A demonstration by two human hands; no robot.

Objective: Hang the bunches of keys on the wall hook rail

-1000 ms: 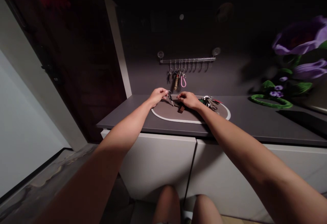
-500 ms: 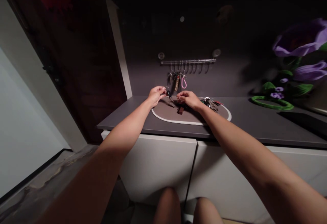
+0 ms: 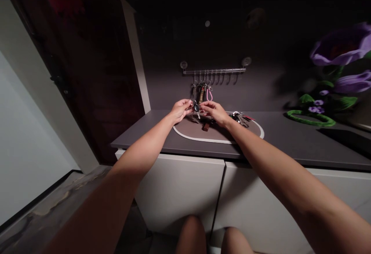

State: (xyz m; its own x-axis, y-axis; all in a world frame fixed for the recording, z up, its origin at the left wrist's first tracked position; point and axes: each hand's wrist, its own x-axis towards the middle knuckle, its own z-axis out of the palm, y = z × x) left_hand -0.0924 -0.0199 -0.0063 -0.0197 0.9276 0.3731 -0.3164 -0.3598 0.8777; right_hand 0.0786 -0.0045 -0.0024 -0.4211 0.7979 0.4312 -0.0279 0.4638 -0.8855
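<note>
Above the oval mat point(image 3: 199, 139), my left hand point(image 3: 181, 110) pinches a key ring with keys point(image 3: 196, 109). One key on it has a round black head, and the blades hang down. Close to the right of that key is my right hand point(image 3: 214, 112), its thumb and fingertips drawn together. Whether it grips part of the ring or something small is too fine to make out. A dark red-brown block-shaped piece point(image 3: 206, 126) lies on the mat below my hands. More keys point(image 3: 240, 118) lie in a pile behind my right wrist.
On the wall, a clear rail point(image 3: 214, 71) with several hooks carries hanging keys, among them a pink loop point(image 3: 209, 95). Purple flowers point(image 3: 339, 53) and a green ring point(image 3: 310, 118) stand at the right of the grey countertop point(image 3: 284, 138). White cabinet doors point(image 3: 179, 184) are below.
The left hand has moved slightly right with the keys, bringing them close to the right hand's fingertips. The black-headed key has turned and now faces me. The right hand has barely moved.
</note>
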